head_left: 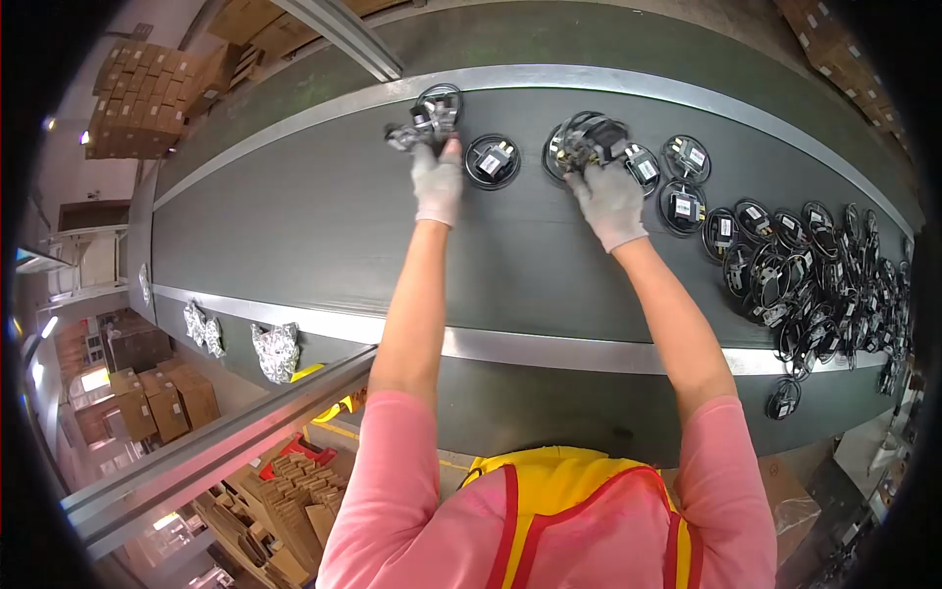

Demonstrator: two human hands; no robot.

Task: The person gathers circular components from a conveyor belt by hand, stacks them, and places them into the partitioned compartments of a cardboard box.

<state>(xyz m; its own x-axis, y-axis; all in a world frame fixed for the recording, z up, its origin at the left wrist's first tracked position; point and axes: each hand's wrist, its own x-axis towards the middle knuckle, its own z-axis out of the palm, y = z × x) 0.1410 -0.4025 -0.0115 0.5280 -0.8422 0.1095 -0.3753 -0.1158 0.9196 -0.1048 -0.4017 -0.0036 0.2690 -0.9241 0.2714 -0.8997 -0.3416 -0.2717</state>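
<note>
Both of my hands wear pale gloves and reach over a dark conveyor belt (324,236). My left hand (437,187) is closed on a black power adapter with a coiled cable (432,113), near the belt's far rail; motion blurs it. My right hand (605,201) is closed on another black power adapter with cable (594,137), also smeared by motion. Between the hands lies a labelled adapter inside its cable coil (492,162). Just right of my right hand, a further labelled adapter (644,168) is partly covered.
Several coiled adapters (805,265) crowd the belt's right end. One coil (783,399) lies on the near ledge past the metal rail (549,350). Crumpled silvery bags (276,351) sit at left. A metal beam (235,442) crosses the lower left; cardboard boxes (142,98) are stacked beyond.
</note>
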